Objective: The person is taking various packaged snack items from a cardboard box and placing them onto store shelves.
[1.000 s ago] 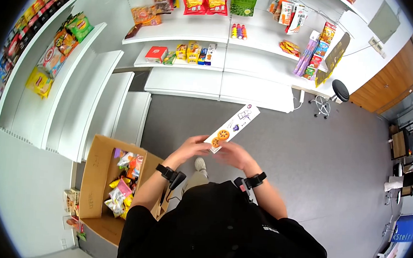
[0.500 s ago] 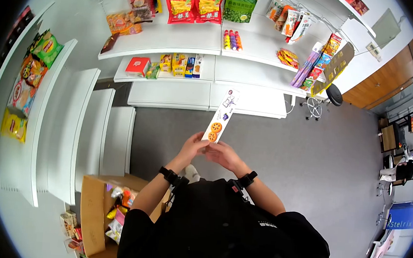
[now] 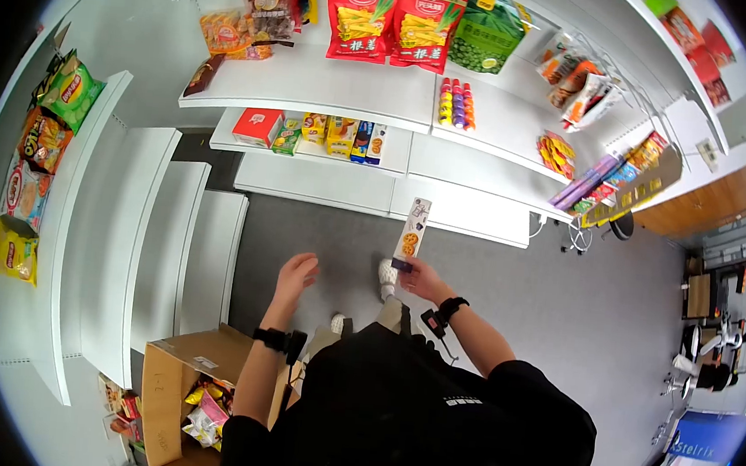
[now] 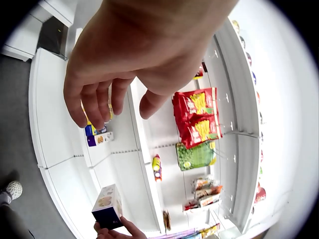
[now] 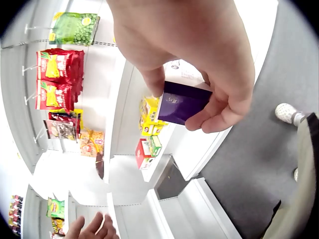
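A long white box with cookie pictures (image 3: 412,230) stands out from the right hand (image 3: 426,281), which grips its lower end. In the right wrist view the box's dark purple end (image 5: 183,103) is pinched between the thumb and fingers of the right hand (image 5: 194,64). The left hand (image 3: 297,275) is apart from the box, raised over the floor and holding nothing. Seen from the left wrist, the left hand (image 4: 134,59) has loosely bent fingers, with the box (image 4: 107,206) below it in the other hand.
White shelves ahead carry red snack bags (image 3: 361,22), a green bag (image 3: 488,34), small boxes (image 3: 341,136) and colourful tubes (image 3: 458,106). More shelves with chip bags (image 3: 72,102) stand at the left. An open cardboard box (image 3: 169,392) of snacks is at the lower left.
The left hand has let go of the white box and moved left. The box, now in the right hand alone, is lower and more upright. The view has shifted over the shelves.
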A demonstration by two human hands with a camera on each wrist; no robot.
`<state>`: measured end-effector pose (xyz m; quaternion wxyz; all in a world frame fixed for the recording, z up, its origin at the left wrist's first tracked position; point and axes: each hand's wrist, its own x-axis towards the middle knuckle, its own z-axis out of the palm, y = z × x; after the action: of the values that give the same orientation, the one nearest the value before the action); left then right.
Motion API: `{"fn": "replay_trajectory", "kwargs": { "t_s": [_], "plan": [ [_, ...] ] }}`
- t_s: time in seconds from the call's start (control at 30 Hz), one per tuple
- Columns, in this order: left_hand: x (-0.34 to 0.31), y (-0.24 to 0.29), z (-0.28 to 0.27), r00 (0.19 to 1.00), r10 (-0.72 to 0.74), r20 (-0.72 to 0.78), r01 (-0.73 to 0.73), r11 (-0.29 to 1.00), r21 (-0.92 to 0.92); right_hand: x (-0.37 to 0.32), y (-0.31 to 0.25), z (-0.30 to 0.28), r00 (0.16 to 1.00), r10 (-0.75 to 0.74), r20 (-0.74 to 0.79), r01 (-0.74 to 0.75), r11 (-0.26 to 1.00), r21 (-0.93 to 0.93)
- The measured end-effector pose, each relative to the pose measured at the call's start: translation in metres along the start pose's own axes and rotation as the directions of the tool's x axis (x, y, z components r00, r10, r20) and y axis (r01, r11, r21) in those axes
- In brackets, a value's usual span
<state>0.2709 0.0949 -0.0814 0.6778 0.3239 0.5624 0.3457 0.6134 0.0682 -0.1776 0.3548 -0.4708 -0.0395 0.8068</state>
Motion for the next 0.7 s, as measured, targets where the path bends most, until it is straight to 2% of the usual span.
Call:
{"fn": "replay_trajectory", "kwargs": {
  "t_s": [0.07, 0.1, 0.2, 0.23, 0.33, 0.37, 0.4, 0.53, 0.67, 0.7],
  "plan": [
    [0.001, -0.008, -0.009, 0.998, -0.045, -0.050, 0.042, 0.997, -0.062, 0.030, -0.027, -0.015, 1.000, -0.003, -0.017, 0.003, 1.000, -0.006],
    [0.002, -0.011, -0.014, 0.993, -0.056, -0.099, 0.049, 0.996, -0.072, 0.049, -0.039, -0.016, 0.994, -0.035, -0.105, 0.038, 0.999, 0.026],
    [0.009, -0.011, -0.017, 0.968, -0.072, -0.240, 0.044, 0.991, -0.123, 0.099, -0.088, -0.039, 0.999, -0.019, -0.045, 0.020, 0.999, 0.033],
    [0.009, -0.011, -0.018, 0.956, -0.080, -0.284, 0.041, 0.989, -0.142, 0.124, -0.100, -0.050, 0.997, -0.053, 0.047, 0.049, 0.995, 0.086],
    [0.006, 0.004, 0.001, 0.905, -0.140, -0.403, 0.067, 0.979, -0.191, 0.161, -0.153, -0.042, 0.990, 0.058, -0.127, -0.043, 0.992, 0.115],
    [0.007, 0.010, 0.008, 0.882, -0.159, -0.444, 0.075, 0.977, -0.201, 0.173, -0.172, -0.041, 0.993, 0.076, -0.094, -0.068, 0.994, 0.085],
    [0.009, 0.009, 0.014, 0.868, -0.158, -0.470, 0.060, 0.974, -0.218, 0.189, -0.187, -0.040, 0.995, 0.075, -0.059, -0.069, 0.993, 0.098],
    [0.010, 0.008, 0.040, 0.803, -0.199, -0.562, 0.074, 0.969, -0.238, 0.250, -0.240, -0.039, 0.975, 0.115, -0.191, -0.096, 0.989, 0.109],
    [0.020, 0.010, 0.051, 0.757, -0.232, -0.611, 0.107, 0.966, -0.235, 0.282, -0.269, -0.040, 0.986, 0.134, -0.098, -0.131, 0.991, 0.032],
    [0.023, 0.012, 0.053, 0.752, -0.230, -0.618, 0.101, 0.966, -0.237, 0.285, -0.270, -0.034, 0.980, 0.132, -0.150, -0.129, 0.991, 0.029]
  ]
}}
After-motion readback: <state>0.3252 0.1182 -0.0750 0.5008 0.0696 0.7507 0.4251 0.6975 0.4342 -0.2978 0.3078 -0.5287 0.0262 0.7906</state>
